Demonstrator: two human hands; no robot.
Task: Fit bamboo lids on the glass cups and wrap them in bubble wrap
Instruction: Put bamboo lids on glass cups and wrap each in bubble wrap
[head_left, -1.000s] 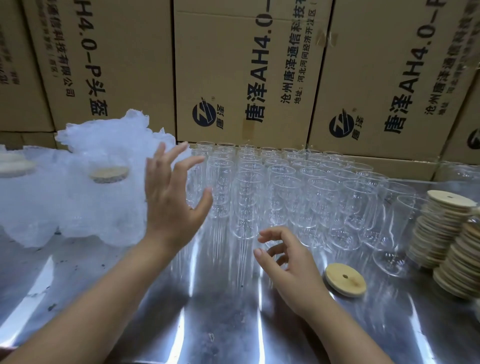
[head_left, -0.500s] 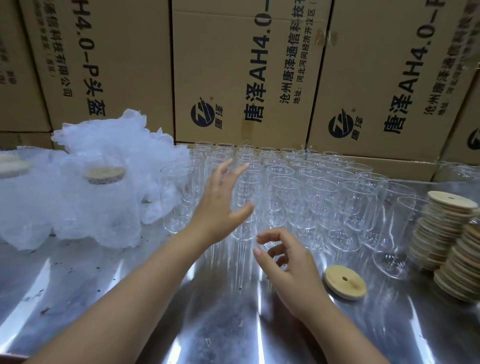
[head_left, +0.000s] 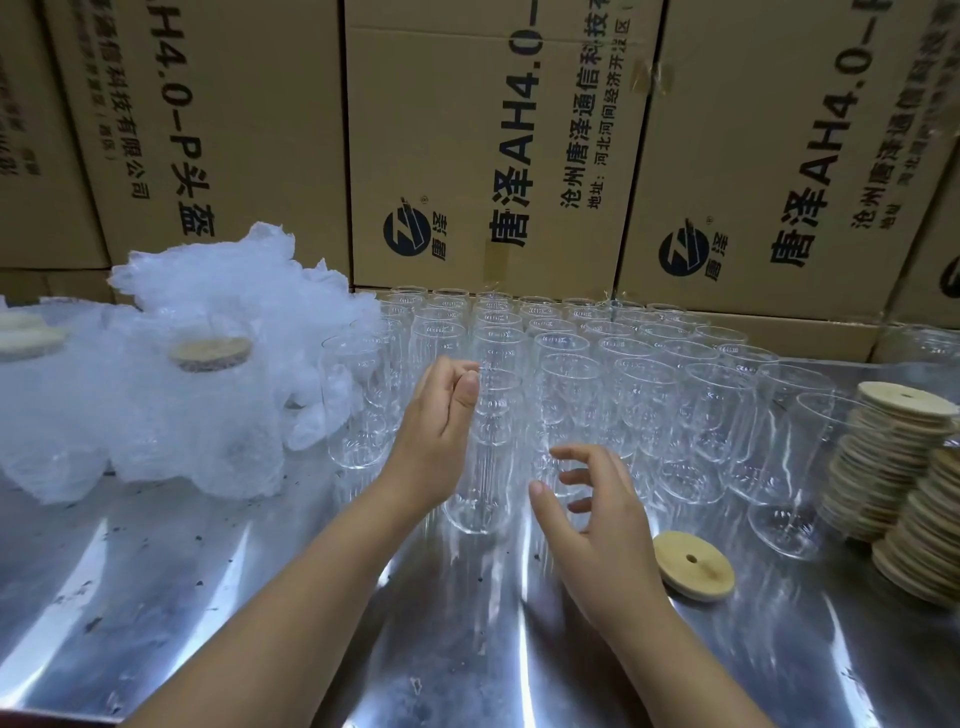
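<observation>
Several rows of clear glass cups (head_left: 639, 374) stand on the steel table (head_left: 208, 597). My left hand (head_left: 439, 426) pinches the rim of one front glass cup (head_left: 488, 467), which stands a little forward of the rows. Just right of that cup hovers my right hand (head_left: 597, 525), fingers loosely curled and holding nothing. A single bamboo lid (head_left: 693, 566) with a small hole lies flat beside my right wrist. Stacks of bamboo lids (head_left: 893, 457) rise at the right edge. At the left a heap of bubble wrap (head_left: 156, 405) covers wrapped cups, one with its lid (head_left: 210, 353) showing.
Printed cardboard boxes (head_left: 483, 145) form a wall right behind the cups. A second lid stack (head_left: 930, 535) leans nearer the front right. The steel surface in front of my arms is shiny with dark specks.
My left hand swung right from the bubble wrap heap to the cups and closed on a front cup's rim. My right hand stayed nearly still.
</observation>
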